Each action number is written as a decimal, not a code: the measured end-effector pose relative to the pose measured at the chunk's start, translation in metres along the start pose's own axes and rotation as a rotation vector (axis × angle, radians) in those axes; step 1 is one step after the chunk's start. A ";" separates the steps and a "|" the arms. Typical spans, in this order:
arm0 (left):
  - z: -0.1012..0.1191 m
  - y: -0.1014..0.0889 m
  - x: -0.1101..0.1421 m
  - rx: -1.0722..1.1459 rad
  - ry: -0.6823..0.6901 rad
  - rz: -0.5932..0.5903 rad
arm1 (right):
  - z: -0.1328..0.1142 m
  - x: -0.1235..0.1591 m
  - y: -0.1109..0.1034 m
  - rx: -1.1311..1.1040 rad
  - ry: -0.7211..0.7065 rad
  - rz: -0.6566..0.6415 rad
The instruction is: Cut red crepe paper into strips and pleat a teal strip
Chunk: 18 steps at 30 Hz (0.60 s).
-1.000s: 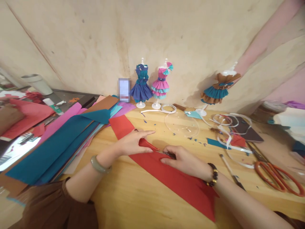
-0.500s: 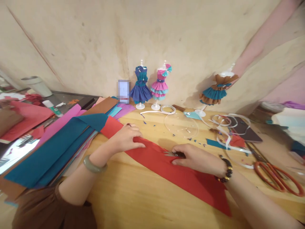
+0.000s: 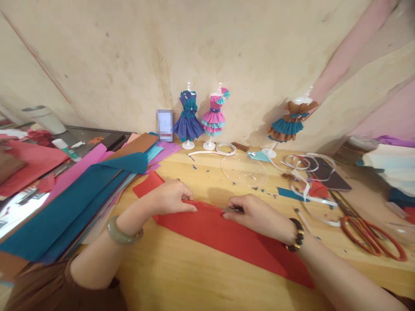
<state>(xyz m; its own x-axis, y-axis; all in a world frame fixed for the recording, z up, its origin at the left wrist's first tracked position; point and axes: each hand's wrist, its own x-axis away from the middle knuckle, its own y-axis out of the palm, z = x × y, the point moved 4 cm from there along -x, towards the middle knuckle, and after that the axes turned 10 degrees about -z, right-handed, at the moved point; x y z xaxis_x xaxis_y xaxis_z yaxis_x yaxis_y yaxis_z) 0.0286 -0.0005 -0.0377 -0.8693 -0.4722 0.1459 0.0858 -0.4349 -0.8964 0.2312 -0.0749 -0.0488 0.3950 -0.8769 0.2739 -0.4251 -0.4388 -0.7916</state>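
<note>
A long red paper strip (image 3: 220, 233) lies slantwise across the wooden table. Its upper edge is pinched and slightly gathered between the thumb and fingers of my left hand (image 3: 171, 196). My right hand (image 3: 256, 216) is closed around small dark-handled snips (image 3: 238, 209), whose metal tips meet the strip's upper edge just right of my left fingers. The fingers partly cover the snips, so I cannot tell how far apart the blades are. Part of the strip's lower right end is covered by my right forearm.
Teal folded sheets (image 3: 74, 203) are piled at left. Behind stand a blue dress form (image 3: 188, 116), a pink one (image 3: 214, 116) and a brown one (image 3: 292, 123), with another person's arm (image 3: 353, 60) reaching to it. Large orange-handled scissors (image 3: 372, 237) and white ribbon (image 3: 304, 188) lie right.
My hands have come nearer each other along the red strip's edge, and the snips have moved left. The strip's left end has pulled away from the teal sheets and folded up. The view shifted slightly.
</note>
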 end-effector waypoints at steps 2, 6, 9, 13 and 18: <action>0.002 0.000 -0.001 -0.006 0.009 0.008 | 0.000 0.000 -0.001 0.006 0.002 -0.003; 0.007 0.000 -0.002 0.011 0.075 0.042 | -0.004 0.002 -0.004 -0.049 -0.034 0.048; 0.014 -0.002 -0.003 0.004 0.142 0.073 | -0.009 0.002 -0.002 -0.096 -0.109 0.064; 0.020 -0.005 -0.002 0.004 0.164 0.094 | -0.013 0.003 0.002 -0.097 -0.161 0.050; 0.023 -0.006 -0.001 0.026 0.172 0.107 | -0.015 0.002 0.005 -0.074 -0.179 0.041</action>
<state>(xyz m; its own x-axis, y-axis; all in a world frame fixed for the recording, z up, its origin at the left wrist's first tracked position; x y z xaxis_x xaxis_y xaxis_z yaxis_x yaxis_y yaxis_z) 0.0397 -0.0148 -0.0230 -0.9249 -0.3794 -0.0251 0.1924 -0.4100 -0.8916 0.2182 -0.0817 -0.0441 0.5116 -0.8485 0.1352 -0.5000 -0.4220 -0.7562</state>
